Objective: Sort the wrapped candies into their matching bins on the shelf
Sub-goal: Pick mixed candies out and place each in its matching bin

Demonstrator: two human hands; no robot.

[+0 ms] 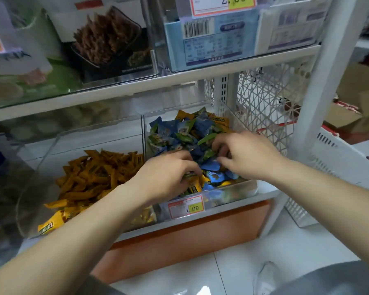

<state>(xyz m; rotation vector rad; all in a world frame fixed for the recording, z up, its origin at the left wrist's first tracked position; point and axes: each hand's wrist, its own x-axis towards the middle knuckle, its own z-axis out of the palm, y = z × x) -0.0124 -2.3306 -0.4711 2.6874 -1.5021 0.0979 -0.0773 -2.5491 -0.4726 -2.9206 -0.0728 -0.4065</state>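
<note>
A clear bin [232, 191] on the low shelf holds a heap of mixed candies [185, 130] in blue, green and yellow wrappers. Both hands are inside it. My left hand [168, 173] is at the front of the heap, fingers curled round yellow-wrapped candies [193, 185]. My right hand [241, 154] lies further back, fingers bent down into blue and green wrappers [207, 154]; whether it holds any is hidden. To the left, a second clear bin [32, 184] holds only orange-yellow stick candies [94, 177].
A price tag [186, 206] hangs on the mixed bin's front. Upper shelf bins [107, 45] hold boxed snacks. A white lattice panel [264, 103] and a white post [322, 71] stand right, with a white basket [332, 167] beyond. Orange base [190, 241] below.
</note>
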